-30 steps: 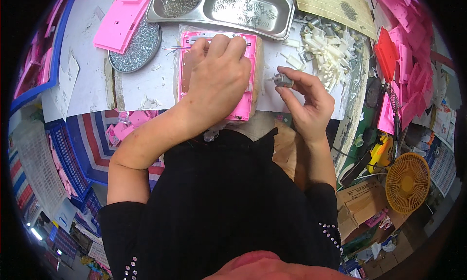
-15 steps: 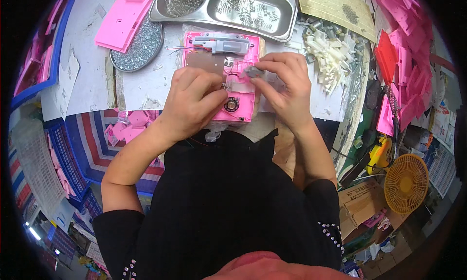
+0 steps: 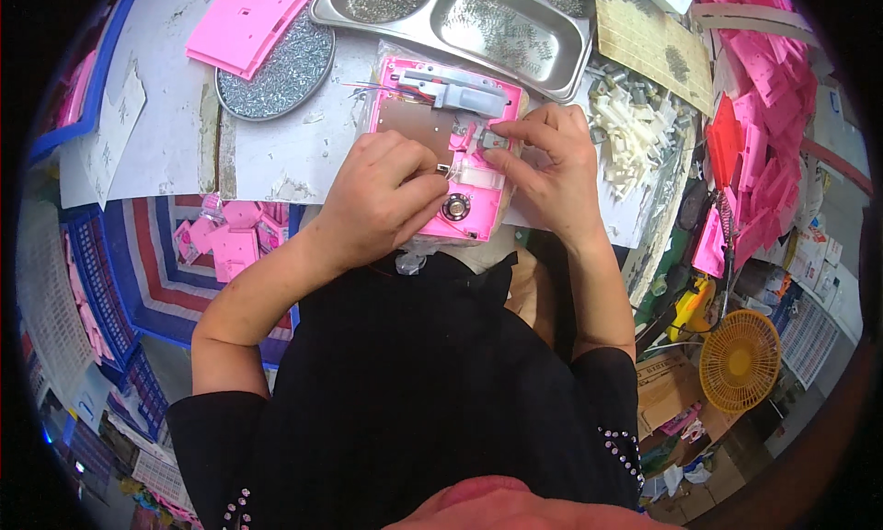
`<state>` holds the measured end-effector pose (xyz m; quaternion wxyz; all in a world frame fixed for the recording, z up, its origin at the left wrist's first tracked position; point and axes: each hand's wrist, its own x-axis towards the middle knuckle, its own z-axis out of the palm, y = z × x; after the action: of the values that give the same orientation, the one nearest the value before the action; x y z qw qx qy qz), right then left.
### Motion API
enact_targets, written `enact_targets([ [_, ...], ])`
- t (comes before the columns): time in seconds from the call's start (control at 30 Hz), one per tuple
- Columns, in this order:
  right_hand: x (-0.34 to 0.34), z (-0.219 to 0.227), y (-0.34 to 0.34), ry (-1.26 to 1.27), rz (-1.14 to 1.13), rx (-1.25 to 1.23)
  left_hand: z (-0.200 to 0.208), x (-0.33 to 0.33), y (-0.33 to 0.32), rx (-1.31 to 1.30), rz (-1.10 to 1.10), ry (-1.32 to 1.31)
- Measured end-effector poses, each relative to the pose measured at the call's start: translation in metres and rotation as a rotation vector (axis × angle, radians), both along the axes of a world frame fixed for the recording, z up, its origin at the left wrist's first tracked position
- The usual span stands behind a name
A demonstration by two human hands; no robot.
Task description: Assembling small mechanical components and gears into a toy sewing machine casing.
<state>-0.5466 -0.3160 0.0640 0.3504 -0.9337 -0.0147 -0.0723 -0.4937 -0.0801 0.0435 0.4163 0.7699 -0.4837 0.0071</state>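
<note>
A pink plastic housing (image 3: 480, 224) lies open before me on the table. Inside it sit a brown circuit board (image 3: 405, 123), a long grey plastic part (image 3: 471, 98) with thin coloured wires, and a round black speaker (image 3: 454, 207). My right hand (image 3: 559, 162) pinches a small grey block-shaped part (image 3: 494, 141) between thumb and fingers, low over the housing's right side. My left hand (image 3: 386, 194) is closed in a pinch at the middle of the housing, beside the board's lower edge. Its fingertips cover whatever they grip.
Behind the housing stands a metal tray (image 3: 441, 35) of small springs. A round dish of screws (image 3: 276, 74) sits left, partly under stacked pink panels (image 3: 248, 19). White plastic parts (image 3: 630, 130) are heaped at right. Below the table's left edge is a striped bin (image 3: 166, 263) with pink pieces.
My right hand has lowered the small grey part into the housing's right side. My left hand keeps its pinch near the middle. The whole view has shifted and turned slightly.
</note>
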Motion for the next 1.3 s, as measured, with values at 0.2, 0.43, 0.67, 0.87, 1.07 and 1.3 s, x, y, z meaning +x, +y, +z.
enact_targets([
  [0.2,0.008,0.005,-0.002,0.155,0.025,0.024,-0.002,0.001,0.001,-0.005,0.008,0.027],
  [0.43,0.009,0.006,-0.011,0.170,0.082,0.058,-0.004,0.001,0.002,0.012,0.000,0.033],
  [0.67,0.010,0.007,-0.009,0.073,0.176,-0.104,-0.005,0.000,0.002,0.028,-0.012,0.010],
  [0.87,0.010,0.010,-0.010,0.073,0.157,-0.082,0.012,0.011,0.010,0.117,-0.109,-0.037],
  [1.07,0.008,0.004,0.000,0.047,-0.018,0.000,0.017,0.049,0.035,0.054,0.151,0.024],
  [1.3,0.013,-0.003,0.008,0.163,-0.235,0.141,0.011,0.053,0.034,0.020,0.215,0.031],
])
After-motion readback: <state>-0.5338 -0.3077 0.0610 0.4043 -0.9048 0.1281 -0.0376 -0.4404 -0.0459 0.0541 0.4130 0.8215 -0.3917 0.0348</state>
